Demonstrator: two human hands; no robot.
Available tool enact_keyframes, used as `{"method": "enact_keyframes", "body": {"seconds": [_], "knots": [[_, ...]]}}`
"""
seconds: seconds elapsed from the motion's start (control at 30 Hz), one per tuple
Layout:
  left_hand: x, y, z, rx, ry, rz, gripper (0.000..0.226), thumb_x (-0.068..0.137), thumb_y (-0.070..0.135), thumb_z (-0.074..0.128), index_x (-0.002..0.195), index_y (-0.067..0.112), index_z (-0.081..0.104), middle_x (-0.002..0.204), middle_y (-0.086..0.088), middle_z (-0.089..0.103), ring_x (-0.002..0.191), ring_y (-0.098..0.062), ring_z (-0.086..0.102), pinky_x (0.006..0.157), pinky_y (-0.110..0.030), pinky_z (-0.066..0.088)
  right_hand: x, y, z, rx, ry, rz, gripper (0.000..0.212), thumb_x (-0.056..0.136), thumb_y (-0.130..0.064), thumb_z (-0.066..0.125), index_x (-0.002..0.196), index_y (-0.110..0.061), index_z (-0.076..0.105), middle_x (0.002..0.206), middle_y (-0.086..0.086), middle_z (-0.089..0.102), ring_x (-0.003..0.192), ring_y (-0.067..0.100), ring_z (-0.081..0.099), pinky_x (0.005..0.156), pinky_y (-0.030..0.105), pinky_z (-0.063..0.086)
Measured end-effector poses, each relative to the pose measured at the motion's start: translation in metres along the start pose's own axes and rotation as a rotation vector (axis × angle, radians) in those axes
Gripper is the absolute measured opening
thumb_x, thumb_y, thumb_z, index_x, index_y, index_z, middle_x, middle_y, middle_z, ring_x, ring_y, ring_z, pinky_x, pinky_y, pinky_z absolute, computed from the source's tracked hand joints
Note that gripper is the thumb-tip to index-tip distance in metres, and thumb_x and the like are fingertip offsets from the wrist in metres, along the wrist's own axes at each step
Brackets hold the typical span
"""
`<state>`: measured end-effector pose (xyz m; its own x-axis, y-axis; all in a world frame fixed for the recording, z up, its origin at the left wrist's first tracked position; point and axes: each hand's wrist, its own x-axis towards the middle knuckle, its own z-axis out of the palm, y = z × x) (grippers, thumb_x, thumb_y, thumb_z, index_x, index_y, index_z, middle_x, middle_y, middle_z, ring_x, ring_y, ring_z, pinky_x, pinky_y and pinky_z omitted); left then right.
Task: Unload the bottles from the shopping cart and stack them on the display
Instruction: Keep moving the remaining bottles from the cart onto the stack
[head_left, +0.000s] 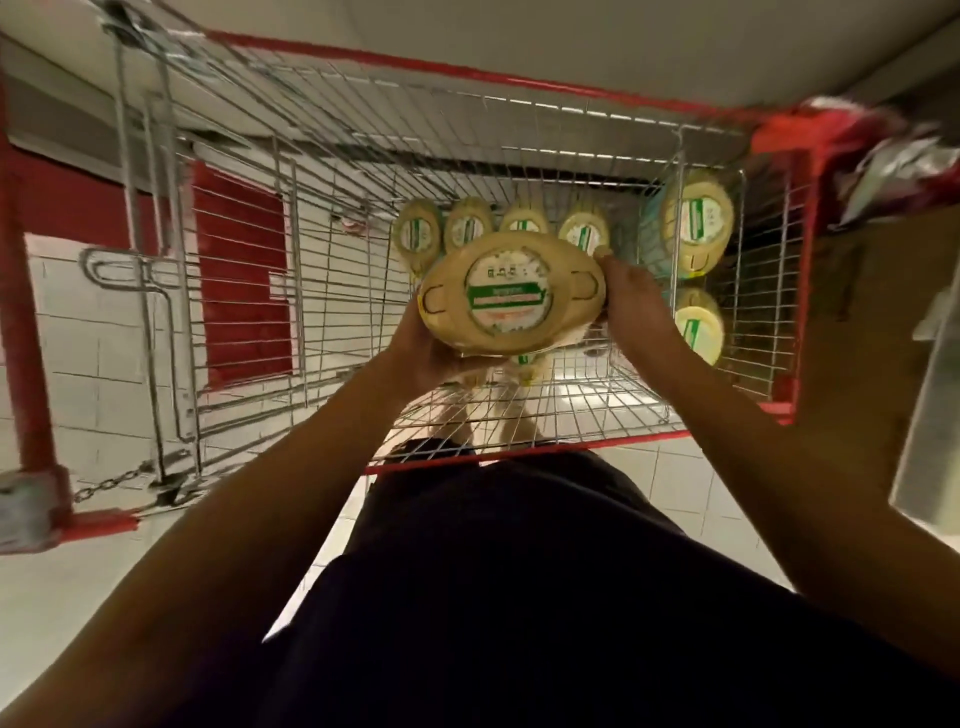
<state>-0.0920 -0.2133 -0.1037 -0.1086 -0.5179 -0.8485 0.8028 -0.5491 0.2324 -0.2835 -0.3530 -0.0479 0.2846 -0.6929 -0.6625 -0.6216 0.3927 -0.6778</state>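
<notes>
Blurred cart (519, 74) frames a bottle (509, 299) grasped by left hand (422, 345) and right hand (631, 297), fingers mostly hidden.

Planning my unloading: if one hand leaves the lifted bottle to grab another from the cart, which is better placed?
Probably the right hand: two bottles lie beside it by the right wall of the cart, while the left hand cups the held bottle from below.

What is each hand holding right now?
Left hand: holds the bottle on its left side.
Right hand: holds the same bottle on its right side.
</notes>
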Motion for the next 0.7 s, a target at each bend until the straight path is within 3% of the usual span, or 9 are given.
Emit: {"method": "enact_keyframes", "body": {"seconds": [0.07, 0.13, 0.2, 0.23, 0.3, 0.37, 0.47, 0.6, 0.7], "knots": [[-0.019, -0.003, 0.009, 0.016, -0.001, 0.030, 0.074, 0.096, 0.069, 0.047, 0.146, 0.015, 0.058, 0.148, -0.020, 0.057, 0.136, -0.047, 0.054, 0.111, -0.073, 0.038, -0.016, -0.001, -0.002, 0.123, 0.017, -0.092, 0.036, 0.111, -0.037, 0.038, 0.092, -0.021, 0.064, 0.101, 0.005, 0.061, 0.094, 0.015, 0.057, 0.079, 0.019, 0.041], [-0.038, -0.007, 0.020, 0.033, -0.010, 0.062, 0.068, 0.095, 0.070, 0.046, 0.133, 0.020, 0.070, 0.140, -0.017, 0.065, 0.127, -0.044, 0.062, 0.100, -0.066, 0.051, -0.029, 0.000, -0.005, 0.230, 0.023, -0.106, 0.035, 0.106, -0.047, 0.039, 0.091, -0.030, 0.067, 0.107, -0.004, 0.067, 0.102, 0.008, 0.062, 0.093, 0.022, 0.046], [-0.054, -0.011, 0.031, 0.067, -0.011, 0.101, 0.062, 0.095, 0.071, 0.045, 0.121, 0.024, 0.078, 0.132, -0.013, 0.071, 0.117, -0.039, 0.070, 0.087, -0.058, 0.059, -0.040, -0.001, -0.007, 0.330, 0.041, -0.055, 0.039, 0.091, -0.064, 0.045, 0.092, -0.032, 0.067, 0.117, 0.006, 0.066, 0.114, 0.020, 0.060, 0.108, 0.039, 0.044], [-0.061, -0.012, 0.037, 0.077, -0.004, 0.117, 0.062, 0.097, 0.070, 0.043, 0.121, 0.024, 0.077, 0.130, -0.013, 0.072, 0.116, -0.038, 0.071, 0.084, -0.056, 0.059, -0.046, -0.001, -0.008, 0.394, 0.062, -0.048, 0.038, 0.086, -0.065, 0.049, 0.087, -0.032, 0.069, 0.109, 0.006, 0.066, 0.109, 0.021, 0.061, 0.105, 0.042, 0.046], [-0.075, -0.014, 0.047, 0.128, 0.039, 0.145, 0.064, 0.100, 0.069, 0.039, 0.129, 0.023, 0.072, 0.131, -0.013, 0.071, 0.117, -0.039, 0.070, 0.084, -0.057, 0.060, -0.056, 0.000, -0.010, 0.476, 0.092, -0.105, 0.036, 0.092, -0.053, 0.049, 0.069, -0.034, 0.071, 0.079, -0.010, 0.067, 0.081, 0.006, 0.063, 0.081, 0.028, 0.053], [-0.087, -0.016, 0.055, 0.189, 0.059, 0.167, 0.066, 0.102, 0.070, 0.034, 0.133, 0.022, 0.069, 0.131, -0.013, 0.071, 0.117, -0.039, 0.070, 0.083, -0.055, 0.060, -0.068, 0.004, -0.012, 0.519, 0.123, -0.170, 0.045, 0.100, -0.041, 0.046, 0.062, -0.037, 0.070, 0.063, -0.016, 0.063, 0.062, -0.001, 0.058, 0.063, 0.017, 0.049], [-0.104, -0.017, 0.062, 0.212, 0.019, 0.169, 0.065, 0.102, 0.070, 0.034, 0.129, 0.024, 0.071, 0.131, -0.012, 0.071, 0.114, -0.038, 0.071, 0.080, -0.054, 0.061, -0.085, 0.013, -0.015, 0.620, 0.145, -0.221, 0.036, 0.095, -0.047, 0.053, 0.065, -0.038, 0.070, 0.066, -0.016, 0.061, 0.068, 0.003, 0.056, 0.070, 0.023, 0.048], [-0.115, -0.032, 0.066, 0.321, -0.022, 0.132, 0.060, 0.105, 0.065, 0.034, 0.129, 0.022, 0.071, 0.129, -0.014, 0.072, 0.113, -0.039, 0.072, 0.081, -0.057, 0.061, -0.118, 0.041, -0.018, 0.659, 0.239, -0.240, 0.040, 0.099, -0.050, 0.048, 0.070, -0.036, 0.072, 0.070, -0.011, 0.064, 0.073, 0.012, 0.059, 0.076, 0.035, 0.048], [-0.117, -0.037, 0.064, 0.369, -0.011, 0.122, 0.060, 0.107, 0.063, 0.034, 0.133, 0.021, 0.067, 0.128, -0.015, 0.072, 0.108, -0.039, 0.074, 0.077, -0.055, 0.062, -0.137, 0.046, -0.016, 0.641, 0.319, -0.238, 0.042, 0.097, -0.055, 0.045, 0.072, -0.036, 0.073, 0.071, -0.010, 0.066, 0.074, 0.012, 0.061, 0.073, 0.032, 0.049]]}}
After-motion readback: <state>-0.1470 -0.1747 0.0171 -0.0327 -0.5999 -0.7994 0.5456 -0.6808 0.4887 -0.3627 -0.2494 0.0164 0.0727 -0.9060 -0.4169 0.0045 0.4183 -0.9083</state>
